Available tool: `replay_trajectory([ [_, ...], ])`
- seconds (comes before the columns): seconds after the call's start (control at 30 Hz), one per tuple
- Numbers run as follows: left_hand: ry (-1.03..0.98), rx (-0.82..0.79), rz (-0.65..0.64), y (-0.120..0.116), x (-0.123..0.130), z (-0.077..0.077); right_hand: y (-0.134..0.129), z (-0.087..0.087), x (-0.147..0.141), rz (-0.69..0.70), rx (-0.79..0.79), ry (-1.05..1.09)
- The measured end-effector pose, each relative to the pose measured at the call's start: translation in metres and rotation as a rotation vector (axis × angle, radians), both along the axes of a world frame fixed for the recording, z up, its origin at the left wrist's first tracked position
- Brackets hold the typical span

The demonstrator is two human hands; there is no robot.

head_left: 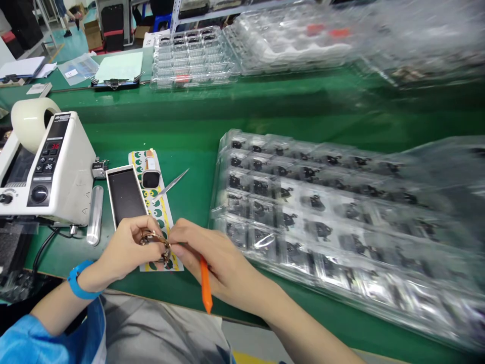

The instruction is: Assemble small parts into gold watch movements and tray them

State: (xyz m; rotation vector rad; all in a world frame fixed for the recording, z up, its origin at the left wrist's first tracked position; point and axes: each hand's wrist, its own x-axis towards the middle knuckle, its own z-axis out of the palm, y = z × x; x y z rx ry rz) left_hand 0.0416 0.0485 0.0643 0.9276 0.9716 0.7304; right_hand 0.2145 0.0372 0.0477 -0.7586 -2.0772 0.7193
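My left hand [125,247], with a blue band at the wrist, is closed around a small coppery-brown part [165,246] that looks like a bent flex piece. The fingers of my right hand [223,258] pinch at the right edge of that part. Held in the same hand is an orange pointed stick [205,288], slanting down out of the palm. Below the hands lies a white sheet of green and yellow stickers [166,212]. On it rest a small square watch-like piece [150,179] and pointed metal tweezers [174,183]. My fingertips hide part of the brown part.
A shallow white-rimmed black box [127,194] lies left of the sheet. Further left stand a tape dispenser [60,177] and a clear tube [94,215]. Clear trays of dark parts [288,202] cover the right. Behind are a clipboard [119,68] and stacked trays [193,55].
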Motion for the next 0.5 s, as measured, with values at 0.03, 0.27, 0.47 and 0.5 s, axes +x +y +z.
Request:
replay_trajectory([
  [0.03,0.010,-0.004,-0.001,0.0001,-0.0002,-0.0004,-0.0001,0.0001,0.0002,0.002,-0.010,-0.011],
  [0.27,0.007,-0.002,0.038,0.0025,-0.0008,-0.0008,-0.0014,0.0041,0.0017,-0.020,-0.190,-0.075],
  [0.47,0.072,0.274,0.103,0.0002,-0.0022,-0.0003,-0.0032,0.0033,-0.0053,-0.185,-0.355,0.147],
  [0.5,0.107,0.333,0.125,-0.0003,-0.0028,-0.0010,-0.0034,0.0039,-0.0054,-0.236,-0.379,0.170],
])
